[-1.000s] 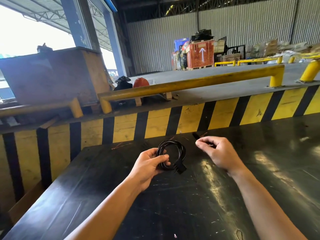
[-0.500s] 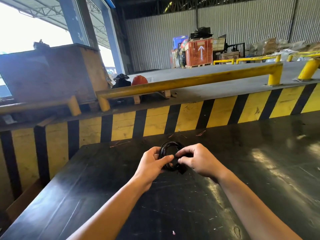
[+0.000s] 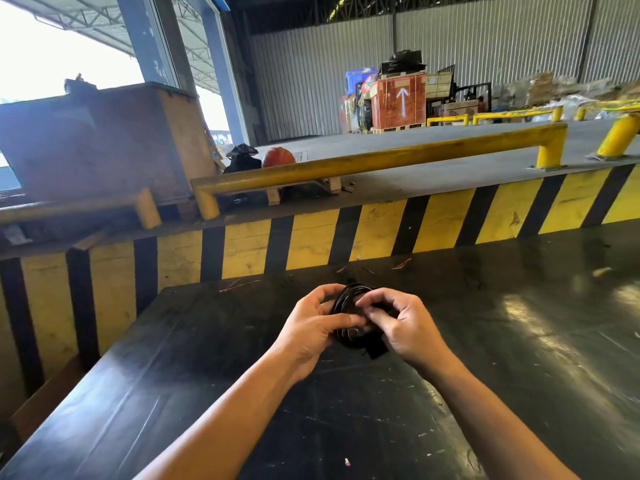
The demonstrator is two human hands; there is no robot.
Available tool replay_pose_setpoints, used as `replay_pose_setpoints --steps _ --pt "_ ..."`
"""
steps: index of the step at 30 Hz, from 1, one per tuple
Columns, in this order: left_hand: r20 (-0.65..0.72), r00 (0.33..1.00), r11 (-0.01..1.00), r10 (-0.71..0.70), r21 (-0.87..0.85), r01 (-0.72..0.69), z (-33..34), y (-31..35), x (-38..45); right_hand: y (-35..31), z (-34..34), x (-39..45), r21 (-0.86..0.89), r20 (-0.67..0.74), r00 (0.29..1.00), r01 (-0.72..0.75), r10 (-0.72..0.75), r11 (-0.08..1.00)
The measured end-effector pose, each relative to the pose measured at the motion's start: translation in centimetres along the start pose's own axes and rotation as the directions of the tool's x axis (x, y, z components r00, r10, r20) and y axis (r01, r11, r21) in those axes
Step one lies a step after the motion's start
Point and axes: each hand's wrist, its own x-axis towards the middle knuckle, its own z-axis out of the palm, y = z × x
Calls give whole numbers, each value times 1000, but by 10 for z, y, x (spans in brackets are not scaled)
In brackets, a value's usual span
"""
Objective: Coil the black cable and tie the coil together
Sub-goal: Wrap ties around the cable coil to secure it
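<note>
The black cable is wound into a small coil and held upright just above the black table. My left hand grips the coil's left side, thumb across its front. My right hand pinches the coil from the right, its fingertips meeting my left thumb at the middle. A black plug or tie end sticks out below the coil between my hands. Most of the coil is hidden by my fingers.
A yellow-and-black striped wall rises right behind the table's far edge, with a yellow guard rail above it. Thin reddish wire scraps lie near the far edge. The table's left edge drops off beside my left arm.
My right hand came from the right, where it held a small black piece apart from the coil, onto the coil. Both hands now close around it, covering more of the loop.
</note>
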Motion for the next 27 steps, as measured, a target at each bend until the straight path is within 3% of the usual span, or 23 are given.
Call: replay_pose_setpoints --steps 4,9,14,17,21,27 --pt "60 998 998 -17 -54 21 2 1 0 -4 -10 -2 232 107 994 -9 -16 973" --pt "92 995 996 -27 -78 34 5 0 0 -8 -17 -4 256 183 980 26 -74 966" --pt "88 996 998 3 -61 3 5 0 -1 -8 -22 -6 243 101 992 50 -76 969" --pt "91 996 999 15 -30 -12 4 0 -3 -5 -28 -7 143 65 996 58 -68 988" --pt "83 996 1000 22 14 -23 6 -1 -5 -2 -32 -4 -139 -39 992 117 -124 983" --pt "145 986 956 85 267 -121 8 3 -8 -12 -40 -1 -118 3 986 169 -170 979"
